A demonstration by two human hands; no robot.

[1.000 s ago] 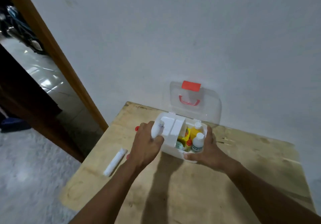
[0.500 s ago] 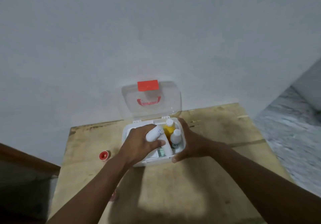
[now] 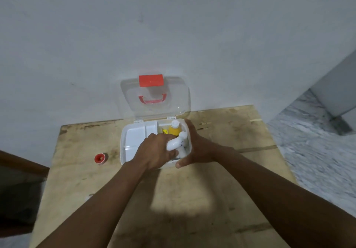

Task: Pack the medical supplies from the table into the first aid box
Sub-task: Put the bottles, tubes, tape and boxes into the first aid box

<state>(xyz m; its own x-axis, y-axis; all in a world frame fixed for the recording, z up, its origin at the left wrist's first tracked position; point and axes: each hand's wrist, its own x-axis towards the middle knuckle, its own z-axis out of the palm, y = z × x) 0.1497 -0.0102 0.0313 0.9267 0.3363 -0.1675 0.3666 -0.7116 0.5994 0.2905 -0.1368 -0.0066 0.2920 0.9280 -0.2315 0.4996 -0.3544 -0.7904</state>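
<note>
The white first aid box (image 3: 133, 138) stands open on the wooden table (image 3: 173, 199), its clear lid (image 3: 154, 97) with a red latch and handle leaning against the wall. My left hand (image 3: 154, 151) is closed around a white bottle (image 3: 174, 142), held tilted over the box's right compartment. My right hand (image 3: 196, 145) grips the box's right wall and front corner. Inside stand a yellow bottle (image 3: 174, 129) with a white cap and another white-capped bottle, mostly hidden. The left tray of the box shows white and bare.
A small red-rimmed roll of tape (image 3: 100, 158) lies on the table left of the box. The wall rises right behind the box. The table's left edge drops to a dark floor; grey patterned floor lies to the right.
My left hand has carried the white bottle to the right, over the right compartment. The view has tilted down and nearer. My right hand still holds the box.
</note>
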